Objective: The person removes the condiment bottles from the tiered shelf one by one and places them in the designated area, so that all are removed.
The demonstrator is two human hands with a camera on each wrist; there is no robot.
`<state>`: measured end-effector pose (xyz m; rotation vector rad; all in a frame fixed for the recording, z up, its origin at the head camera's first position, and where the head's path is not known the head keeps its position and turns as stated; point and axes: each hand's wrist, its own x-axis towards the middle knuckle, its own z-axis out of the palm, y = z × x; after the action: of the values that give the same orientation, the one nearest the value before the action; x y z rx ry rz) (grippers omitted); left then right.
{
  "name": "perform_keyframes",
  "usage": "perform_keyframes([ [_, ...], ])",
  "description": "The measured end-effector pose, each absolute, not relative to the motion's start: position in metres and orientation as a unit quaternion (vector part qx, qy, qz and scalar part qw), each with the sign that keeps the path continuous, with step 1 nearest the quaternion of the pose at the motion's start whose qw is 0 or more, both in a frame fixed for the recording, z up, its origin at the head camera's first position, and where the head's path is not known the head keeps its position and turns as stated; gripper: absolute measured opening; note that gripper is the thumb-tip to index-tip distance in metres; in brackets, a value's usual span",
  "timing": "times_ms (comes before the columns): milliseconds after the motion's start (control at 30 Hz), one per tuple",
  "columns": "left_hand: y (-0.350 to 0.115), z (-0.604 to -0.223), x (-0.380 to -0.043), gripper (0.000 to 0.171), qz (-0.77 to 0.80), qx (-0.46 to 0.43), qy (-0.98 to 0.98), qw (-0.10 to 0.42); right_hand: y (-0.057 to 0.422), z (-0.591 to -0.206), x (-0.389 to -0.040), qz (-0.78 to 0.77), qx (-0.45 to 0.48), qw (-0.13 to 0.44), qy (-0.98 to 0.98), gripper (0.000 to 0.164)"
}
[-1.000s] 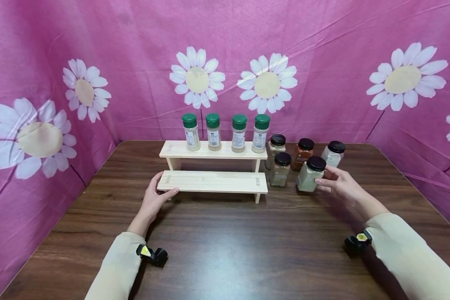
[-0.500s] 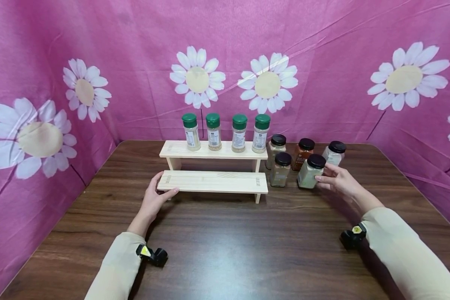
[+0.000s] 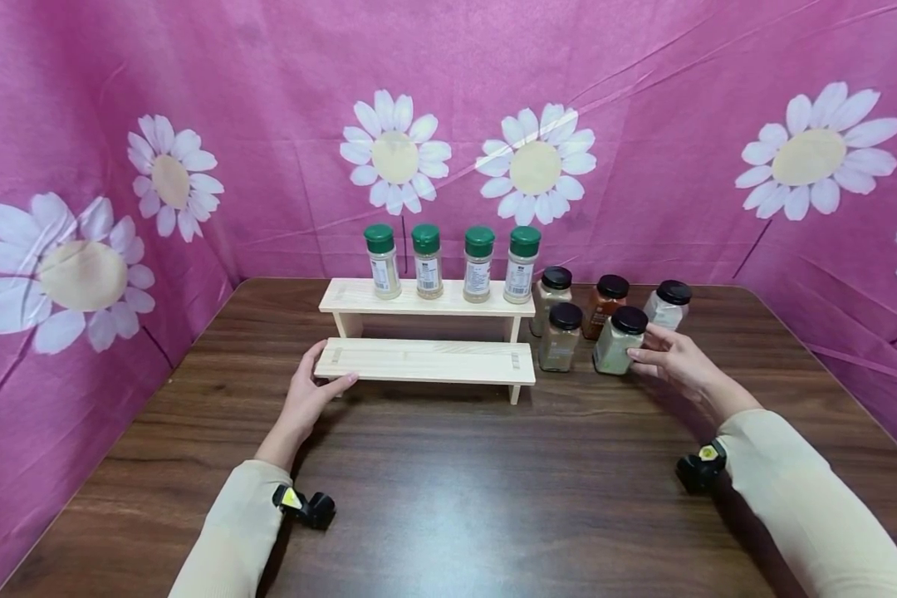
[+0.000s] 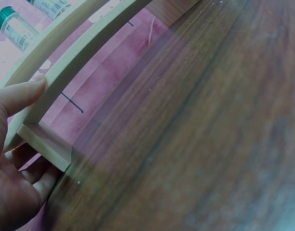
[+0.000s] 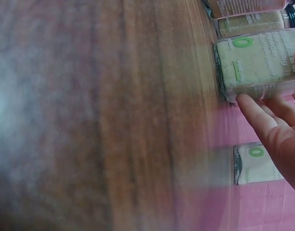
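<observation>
A two-step wooden shelf (image 3: 426,359) stands on the table. My left hand (image 3: 312,397) grips the left end of its lower step, thumb on the front edge and fingers around the end, as the left wrist view also shows. My right hand (image 3: 673,365) holds a black-lidded spice jar (image 3: 619,345) of pale green powder by its right side. In the right wrist view that jar (image 5: 258,60) stands on the table, with the thumb on its near face and fingertips along its side. Several green-capped spice bottles (image 3: 477,270) line the upper step; the lower one is bare.
Other black-lidded jars surround the held one: a brown one (image 3: 559,340) to its left, another brown one (image 3: 551,297) by the shelf, a red one (image 3: 604,309) behind and a white one (image 3: 667,307) back right. A pink flowered cloth (image 3: 284,124) hangs behind the table (image 3: 448,482).
The pale green jar has moved slightly back, and my right hand and forearm have shifted with it. My left hand and the shelf have stayed in place.
</observation>
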<state>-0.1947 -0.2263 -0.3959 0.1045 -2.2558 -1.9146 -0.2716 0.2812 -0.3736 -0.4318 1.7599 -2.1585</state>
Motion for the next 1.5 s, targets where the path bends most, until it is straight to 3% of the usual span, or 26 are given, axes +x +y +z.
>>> perform_keyframes([
  [833, -0.226, -0.395, -0.195, 0.075, -0.646, 0.03, -0.757, 0.095, 0.28, -0.361, -0.27, -0.704, -0.124, 0.16, 0.68, 0.083],
  [967, -0.226, -0.395, -0.195, 0.075, -0.646, 0.029, -0.757, 0.096, 0.283, -0.359, -0.271, -0.708, -0.159, 0.147, 0.672, 0.076],
  [1133, -0.227, -0.396, -0.194, 0.075, -0.647, 0.027, -0.756, 0.095, 0.285, -0.352, -0.271, -0.72, -0.211, 0.148, 0.644, 0.055],
  [1500, -0.227, -0.397, -0.194, 0.076, -0.645, 0.028, -0.758, 0.092, 0.281, -0.321, -0.269, -0.671, -0.22, 0.125, 0.697, 0.06],
])
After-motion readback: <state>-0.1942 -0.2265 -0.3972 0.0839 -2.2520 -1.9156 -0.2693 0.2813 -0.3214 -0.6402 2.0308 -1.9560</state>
